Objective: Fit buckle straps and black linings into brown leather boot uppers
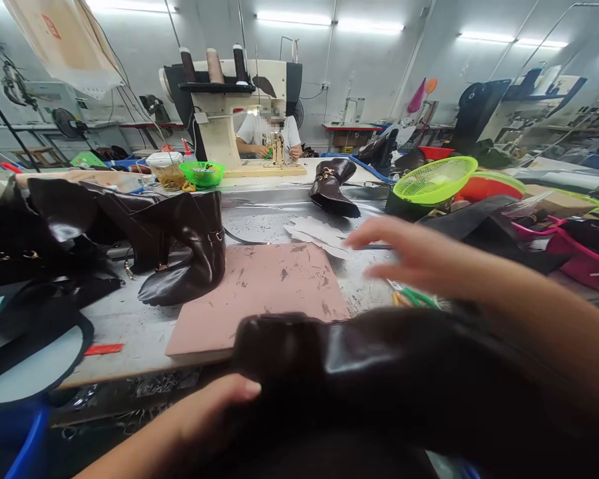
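Observation:
A dark brown leather boot upper (359, 352) fills the lower middle, close to me and partly blurred. My left hand (209, 406) grips its left side, the thumb lying on the leather and the other fingers hidden beneath. Above the leather, my right hand (404, 256) is raised with fingers apart and holds nothing; motion smears it. Below its palm lie green-handled scissors (414, 297). Just beyond its fingertips are pale paper pieces (319, 233). A pink board (264, 286) with dark scuffs lies on the bench under the near edge of the upper.
Finished-looking brown boots (190, 253) stand at left, and a smaller boot (333, 189) stands farther back. A sewing machine (219, 113) rises behind, with a person (269, 136) beyond it. Green baskets (434, 181) and a pink basket (586, 256) crowd the right. A blue bin (20, 439) sits lower left.

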Available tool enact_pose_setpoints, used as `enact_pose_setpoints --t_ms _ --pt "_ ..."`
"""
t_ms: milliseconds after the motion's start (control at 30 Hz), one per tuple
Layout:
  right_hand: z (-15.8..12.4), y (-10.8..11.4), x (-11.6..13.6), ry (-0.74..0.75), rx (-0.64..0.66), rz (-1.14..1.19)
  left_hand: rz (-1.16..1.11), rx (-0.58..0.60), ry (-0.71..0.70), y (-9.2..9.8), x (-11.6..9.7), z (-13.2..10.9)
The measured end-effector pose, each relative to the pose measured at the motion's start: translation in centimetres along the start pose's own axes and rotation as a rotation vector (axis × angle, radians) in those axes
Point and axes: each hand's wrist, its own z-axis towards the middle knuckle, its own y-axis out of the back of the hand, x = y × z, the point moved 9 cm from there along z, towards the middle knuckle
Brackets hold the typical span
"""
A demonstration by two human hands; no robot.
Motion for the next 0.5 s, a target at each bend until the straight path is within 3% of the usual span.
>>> enact_pose_setpoints --t_ms 67,100,133,200,233,300,367,433,500 --pt "-2.3 5.1 -4.3 -0.246 -0.353 0.140 -0.262 -0.108 -0.023 1.2 -0.5 0.6" --pt "-3.8 5.7 -6.0 -0.353 -0.416 0.184 -0.351 -0.157 -0.058 1.9 -1.0 0.9" --pt "-5.0 4.7 -7.5 -0.469 -0.352 0.227 -0.418 -0.195 -0.100 2.5 -1.5 1.2" --pt "-7.4 -1.7 -9.2 -0.656 0.048 0.358 -0.518 -0.191 -0.211 3.6 -2.5 1.6" --pt "-8.4 -4.8 -9.5 -0.704 0.148 0.440 -0.553 -0.145 -0.288 3.9 -3.0 1.6" --pt "-9.5 -9.3 -9.9 -0.756 0.089 0.567 -0.590 -0.042 -0.428 4.5 -3.6 1.3" --pt "-9.7 -13.1 -10.1 -0.791 -0.025 0.737 -0.580 -0.065 -0.455 5.5 -2.9 1.0" --pt "-9.1 -15.5 -10.0 -0.778 -0.156 0.891 -0.520 -0.270 -0.370 7.3 -1.0 0.7" --pt "-8.4 -17.2 -9.6 -0.759 -0.207 1.037 -0.459 -0.488 -0.280 8.9 0.7 -0.1"
